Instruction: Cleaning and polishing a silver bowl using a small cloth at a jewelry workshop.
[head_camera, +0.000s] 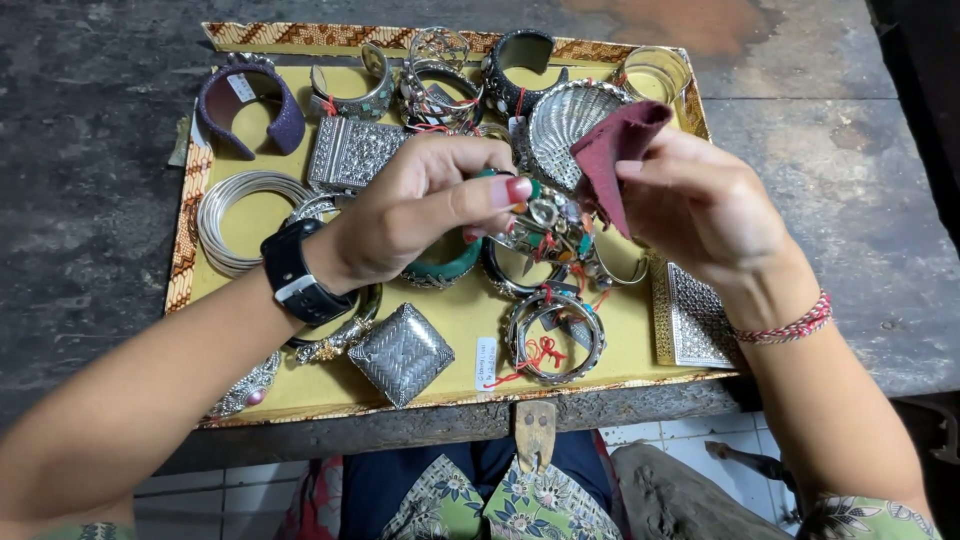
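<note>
Silver w/ coloured stones: the jewelled bangle (545, 228) sits at frame centre, held up above the yellow tray (455, 320), not resting on it. Left hand (420, 205) comes in from lower left, thumb & fingers pinched narrow on the bangle's upper-left edge; red-painted thumbnail lies right on it. Right hand (700, 205) comes from lower right, closed on a dark red cloth (615, 150) whose folded tip points to upper centre and whose lower edge touches the bangle's right side. So the bangle lies between both hands, just right of the left fingertips and just left of the right thumb; both hands about equally near. Its ring axis looks tilted toward the camera, can't tell exactly, fingers hide part.

Behind the cloth, upper centre: a silver shell-shaped dish (575, 125). Lower centre: a silver woven box (402, 352). Upper left: a purple cuff (250, 105). Tray rests on a dark, worn counter (90, 180). Left wrist has a black watch (298, 275).
</note>
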